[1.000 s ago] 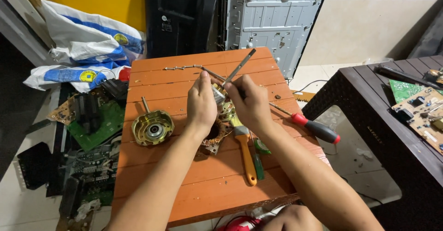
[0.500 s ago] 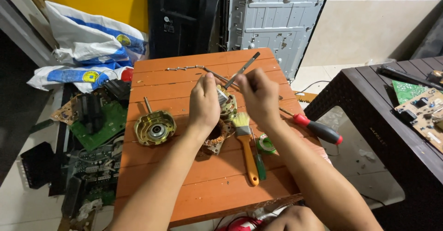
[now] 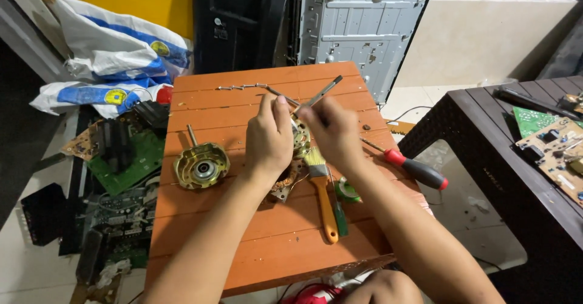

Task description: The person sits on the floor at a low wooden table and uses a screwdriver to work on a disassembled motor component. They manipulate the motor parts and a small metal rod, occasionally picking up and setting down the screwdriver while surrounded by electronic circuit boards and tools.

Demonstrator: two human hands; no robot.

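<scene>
My left hand (image 3: 268, 139) and my right hand (image 3: 333, 135) meet over the middle of an orange wooden table (image 3: 255, 243). Between them lies a gold-coloured motor part (image 3: 300, 139) with copper windings, mostly hidden by my hands. My left fingers pinch a thin solder wire (image 3: 243, 87) that runs off to the far left. My right hand grips a slim metal tool (image 3: 322, 94) that points up and away. A brush with an orange handle (image 3: 323, 198) lies just below my hands.
A round gold motor cover with a shaft (image 3: 200, 165) sits at the table's left. A red and black screwdriver (image 3: 410, 167) lies at the right edge. Circuit boards (image 3: 121, 158) pile on the floor at left. A dark wicker table (image 3: 516, 176) with boards stands at right.
Both hands stay over the motor part. The right hand has shifted slightly with the metal tool; the view has drifted a little.
</scene>
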